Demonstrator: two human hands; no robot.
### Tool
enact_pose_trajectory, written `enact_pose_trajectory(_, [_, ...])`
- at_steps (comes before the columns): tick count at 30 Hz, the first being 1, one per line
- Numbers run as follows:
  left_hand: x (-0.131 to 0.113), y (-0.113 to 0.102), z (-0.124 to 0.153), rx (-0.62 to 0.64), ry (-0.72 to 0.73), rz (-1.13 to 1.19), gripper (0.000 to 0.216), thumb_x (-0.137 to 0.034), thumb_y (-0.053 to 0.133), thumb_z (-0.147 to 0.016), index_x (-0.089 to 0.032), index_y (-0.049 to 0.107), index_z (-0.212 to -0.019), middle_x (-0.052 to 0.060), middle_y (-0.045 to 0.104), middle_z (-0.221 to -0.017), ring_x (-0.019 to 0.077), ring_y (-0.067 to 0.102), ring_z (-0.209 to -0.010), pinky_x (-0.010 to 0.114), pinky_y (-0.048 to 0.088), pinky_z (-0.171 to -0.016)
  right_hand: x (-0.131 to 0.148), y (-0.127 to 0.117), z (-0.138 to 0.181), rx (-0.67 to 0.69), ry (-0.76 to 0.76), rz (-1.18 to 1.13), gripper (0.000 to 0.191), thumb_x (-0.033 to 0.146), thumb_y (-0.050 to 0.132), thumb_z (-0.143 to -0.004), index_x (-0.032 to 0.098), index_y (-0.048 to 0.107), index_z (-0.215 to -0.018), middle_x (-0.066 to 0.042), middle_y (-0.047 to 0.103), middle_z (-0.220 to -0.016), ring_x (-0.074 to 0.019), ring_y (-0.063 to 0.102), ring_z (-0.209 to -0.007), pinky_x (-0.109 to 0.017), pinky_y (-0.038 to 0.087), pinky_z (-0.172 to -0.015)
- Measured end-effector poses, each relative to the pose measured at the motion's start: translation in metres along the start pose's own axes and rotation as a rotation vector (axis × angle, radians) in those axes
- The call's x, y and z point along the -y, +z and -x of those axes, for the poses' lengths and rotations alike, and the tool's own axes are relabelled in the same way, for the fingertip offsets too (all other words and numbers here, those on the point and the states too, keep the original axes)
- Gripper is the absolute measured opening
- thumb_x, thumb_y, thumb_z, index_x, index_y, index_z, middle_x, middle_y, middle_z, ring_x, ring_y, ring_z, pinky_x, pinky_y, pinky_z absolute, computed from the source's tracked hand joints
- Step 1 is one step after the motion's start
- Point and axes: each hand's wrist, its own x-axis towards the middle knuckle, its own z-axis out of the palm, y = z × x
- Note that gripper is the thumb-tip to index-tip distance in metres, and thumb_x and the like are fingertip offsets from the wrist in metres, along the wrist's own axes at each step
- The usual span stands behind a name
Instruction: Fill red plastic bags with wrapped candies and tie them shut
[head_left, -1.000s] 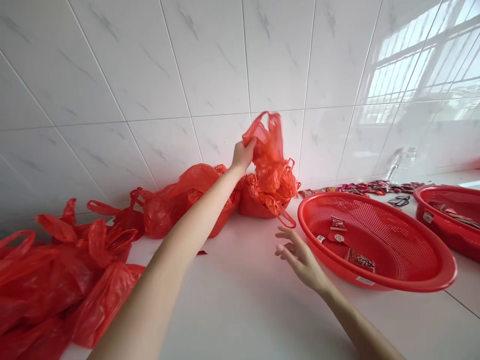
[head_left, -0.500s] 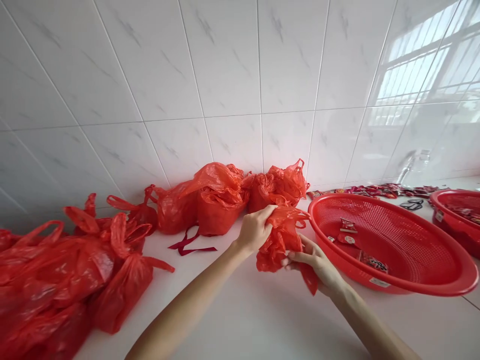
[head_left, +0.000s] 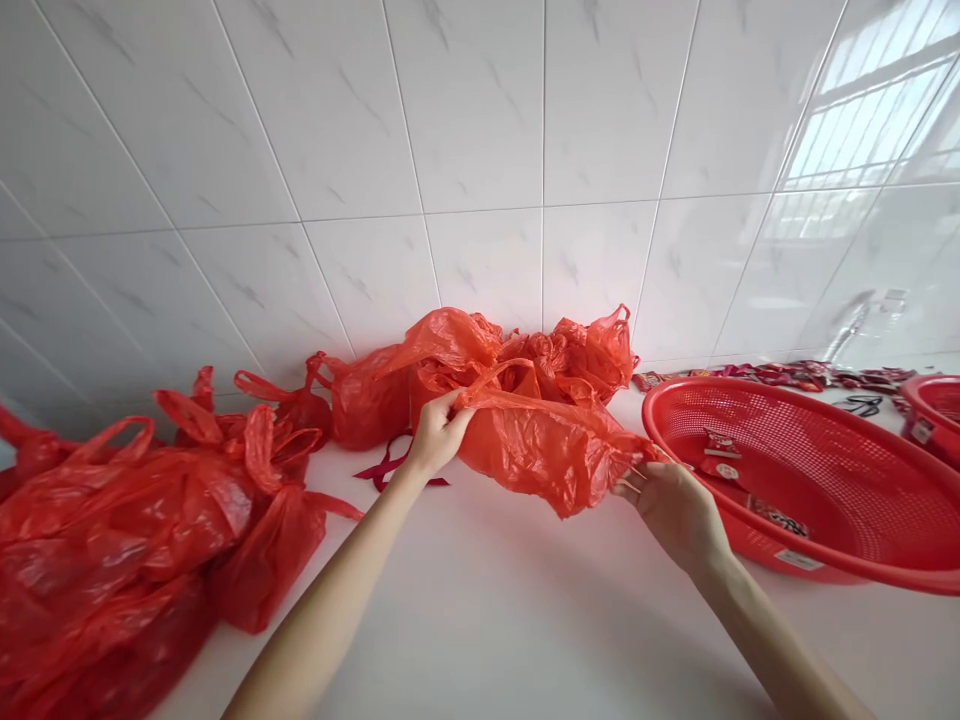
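Observation:
A thin red plastic bag (head_left: 551, 450) is stretched sideways between my two hands, above the white counter. My left hand (head_left: 441, 432) pinches its upper left part near a handle loop. At the other end my right hand (head_left: 679, 505) grips the bunched plastic, its fingers partly covered by the bag. Just right of that hand stands a large red plastic basket (head_left: 825, 440) with a few small wrapped packets (head_left: 776, 517) lying inside. Behind the held bag, more red bags (head_left: 450, 345) lean near the tiled wall.
Filled red bags (head_left: 112, 530) are heaped on the left of the counter (head_left: 465, 610). A dark red ribbon (head_left: 375, 470) lies behind my left forearm. Small wrapped packets (head_left: 795, 375) are strewn along the wall, and a second red basket (head_left: 941, 400) stands at the right edge.
The crumpled bag has been pulled out wide as my hands moved apart, left hand leftward, right hand rightward. The view has shifted slightly left.

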Motion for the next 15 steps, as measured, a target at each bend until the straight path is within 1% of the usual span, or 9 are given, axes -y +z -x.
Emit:
enact_pose_trajectory(2, [-0.001, 0.007, 0.010, 0.040, 0.017, 0.051, 0.024, -0.036, 0.053, -0.089, -0.018, 0.069, -0.091, 0.004, 0.071, -0.086, 0.0200, 0.065, -0.085, 0.030, 0.052, -0.081, -0.001, 0.004, 0.002, 0.068, 0.045, 0.026, 0.027, 0.046, 0.074, -0.078, 0.026, 0.070, -0.096, -0.005, 0.073, -0.106, -0.0271, 0.069, -0.096, -0.049, 0.055, -0.091])
enact_pose_trajectory(3, [-0.001, 0.012, 0.016, 0.086, 0.026, 0.081, 0.025, -0.033, 0.054, -0.089, -0.018, 0.070, -0.101, 0.006, 0.073, -0.096, 0.0212, 0.066, -0.094, 0.032, 0.052, -0.088, -0.003, 0.007, 0.004, 0.085, 0.063, 0.051, 0.038, 0.051, 0.075, -0.078, 0.028, 0.068, -0.108, -0.007, 0.072, -0.116, -0.0297, 0.069, -0.102, -0.052, 0.053, -0.094])
enact_pose_trajectory(5, [-0.002, 0.022, 0.031, 0.220, 0.012, 0.161, 0.035, -0.028, 0.057, -0.088, -0.019, 0.065, -0.121, 0.009, 0.071, -0.113, 0.0230, 0.065, -0.110, 0.034, 0.050, -0.097, -0.008, 0.012, 0.006, 0.075, 0.083, 0.100, 0.056, 0.053, 0.078, -0.076, 0.032, 0.060, -0.125, -0.008, 0.068, -0.128, -0.0319, 0.068, -0.108, -0.056, 0.051, -0.097])
enact_pose_trajectory(6, [-0.002, 0.027, 0.040, 0.294, -0.014, 0.208, 0.045, -0.025, 0.060, -0.087, -0.020, 0.058, -0.132, 0.010, 0.069, -0.121, 0.0234, 0.063, -0.115, 0.035, 0.050, -0.099, -0.011, 0.014, 0.006, 0.052, 0.084, 0.120, 0.061, 0.051, 0.081, -0.075, 0.032, 0.058, -0.129, -0.009, 0.068, -0.129, -0.0315, 0.069, -0.108, -0.056, 0.051, -0.097])
enact_pose_trajectory(8, [-0.003, 0.033, 0.055, 0.419, -0.094, 0.290, 0.069, -0.021, 0.065, -0.084, -0.027, 0.041, -0.149, 0.010, 0.064, -0.131, 0.0233, 0.063, -0.116, 0.038, 0.050, -0.100, -0.016, 0.017, 0.007, -0.007, 0.072, 0.139, 0.062, 0.047, 0.084, -0.073, 0.030, 0.058, -0.127, -0.009, 0.069, -0.124, -0.0297, 0.070, -0.104, -0.054, 0.053, -0.095])
enact_pose_trajectory(10, [-0.006, 0.036, 0.065, 0.512, -0.167, 0.344, 0.090, -0.023, 0.073, -0.080, -0.032, 0.026, -0.156, 0.011, 0.060, -0.136, 0.0243, 0.065, -0.114, 0.042, 0.051, -0.099, -0.017, 0.018, 0.006, -0.061, 0.051, 0.151, 0.055, 0.047, 0.084, -0.072, 0.026, 0.061, -0.118, -0.008, 0.071, -0.117, -0.0274, 0.070, -0.098, -0.048, 0.056, -0.089])
enact_pose_trajectory(11, [-0.008, 0.036, 0.067, 0.542, -0.188, 0.369, 0.097, -0.026, 0.077, -0.077, -0.033, 0.023, -0.157, 0.012, 0.058, -0.139, 0.0261, 0.064, -0.116, 0.044, 0.051, -0.099, -0.018, 0.017, 0.006, -0.084, 0.040, 0.163, 0.053, 0.046, 0.084, -0.072, 0.025, 0.062, -0.114, -0.008, 0.072, -0.113, -0.0261, 0.069, -0.095, -0.045, 0.057, -0.084])
enact_pose_trajectory(13, [-0.016, 0.034, 0.068, 0.566, -0.202, 0.426, 0.101, -0.035, 0.081, -0.075, -0.032, 0.023, -0.158, 0.014, 0.051, -0.147, 0.0309, 0.058, -0.126, 0.047, 0.050, -0.102, -0.017, 0.015, 0.004, -0.112, 0.015, 0.194, 0.050, 0.042, 0.086, -0.069, 0.023, 0.064, -0.109, -0.006, 0.072, -0.105, -0.0237, 0.068, -0.090, -0.038, 0.056, -0.078])
enact_pose_trajectory(15, [-0.024, 0.034, 0.064, 0.530, -0.213, 0.456, 0.091, -0.040, 0.078, -0.079, -0.031, 0.031, -0.155, 0.013, 0.048, -0.150, 0.0326, 0.051, -0.135, 0.046, 0.048, -0.105, -0.017, 0.011, 0.004, -0.114, -0.019, 0.226, 0.051, 0.034, 0.088, -0.065, 0.022, 0.064, -0.108, -0.004, 0.072, -0.099, -0.0218, 0.066, -0.088, -0.034, 0.055, -0.076])
